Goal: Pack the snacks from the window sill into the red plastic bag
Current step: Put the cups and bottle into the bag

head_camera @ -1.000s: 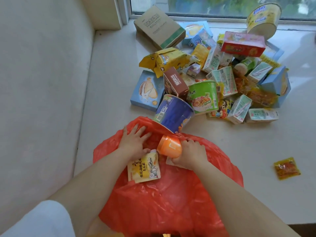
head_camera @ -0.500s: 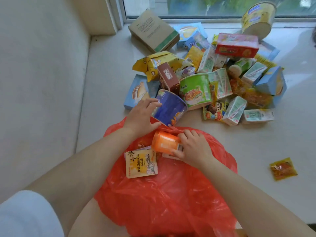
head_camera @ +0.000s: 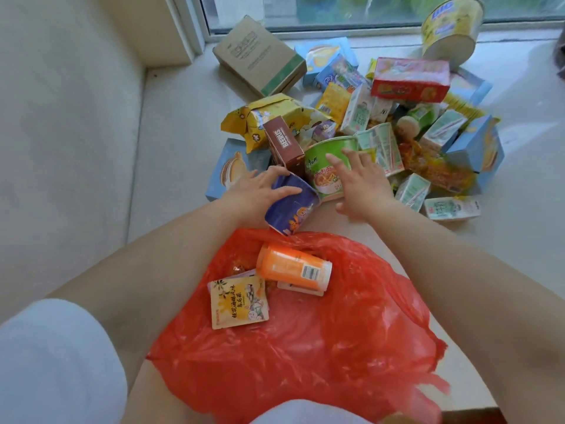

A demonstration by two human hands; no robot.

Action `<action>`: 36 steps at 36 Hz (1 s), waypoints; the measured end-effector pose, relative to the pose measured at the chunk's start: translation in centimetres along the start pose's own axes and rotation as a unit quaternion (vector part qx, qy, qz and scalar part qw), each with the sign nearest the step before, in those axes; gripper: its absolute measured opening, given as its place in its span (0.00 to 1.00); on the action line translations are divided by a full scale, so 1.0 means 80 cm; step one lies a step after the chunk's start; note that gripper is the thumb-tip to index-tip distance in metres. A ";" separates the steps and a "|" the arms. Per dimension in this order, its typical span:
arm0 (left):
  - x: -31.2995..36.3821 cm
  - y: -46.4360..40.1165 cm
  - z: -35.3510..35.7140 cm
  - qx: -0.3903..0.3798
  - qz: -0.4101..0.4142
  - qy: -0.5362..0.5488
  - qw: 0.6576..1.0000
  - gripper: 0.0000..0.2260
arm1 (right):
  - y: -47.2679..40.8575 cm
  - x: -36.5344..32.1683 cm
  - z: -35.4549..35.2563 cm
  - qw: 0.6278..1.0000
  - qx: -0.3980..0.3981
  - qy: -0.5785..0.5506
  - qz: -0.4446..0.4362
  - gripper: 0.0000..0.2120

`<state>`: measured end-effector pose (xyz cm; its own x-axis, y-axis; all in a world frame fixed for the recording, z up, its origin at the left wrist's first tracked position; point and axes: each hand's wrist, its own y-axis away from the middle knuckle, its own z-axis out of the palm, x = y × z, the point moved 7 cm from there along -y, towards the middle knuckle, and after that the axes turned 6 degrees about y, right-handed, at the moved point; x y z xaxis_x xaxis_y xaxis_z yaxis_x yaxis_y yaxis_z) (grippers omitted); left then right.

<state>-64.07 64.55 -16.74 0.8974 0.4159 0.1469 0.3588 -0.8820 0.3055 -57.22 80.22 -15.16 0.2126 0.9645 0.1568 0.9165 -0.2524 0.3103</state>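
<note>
Head view, left to right: left hand (head_camera: pixel 260 191) curled over the tipped blue noodle cup (head_camera: pixel 293 206), gripping its rim just beyond the red plastic bag (head_camera: pixel 305 347). Orange cup (head_camera: pixel 293 267) and yellow packet (head_camera: pixel 238 301) lying on the bag. Right hand (head_camera: pixel 360 182), fingers spread, pressed against the green noodle cup (head_camera: pixel 324 169) amid the snack pile on the sill (head_camera: pixel 171 148).
</note>
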 end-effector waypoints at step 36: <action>0.006 0.030 -0.010 0.062 -0.076 0.081 0.992 0.42 | -0.014 0.029 -0.029 0.991 0.116 -0.061 0.006 0.54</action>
<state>-63.01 62.79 -15.16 0.7809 0.5682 0.2597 0.5252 -0.8222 0.2196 -58.52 82.54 -12.99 0.2504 0.9673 0.0399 0.9639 -0.2530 0.0828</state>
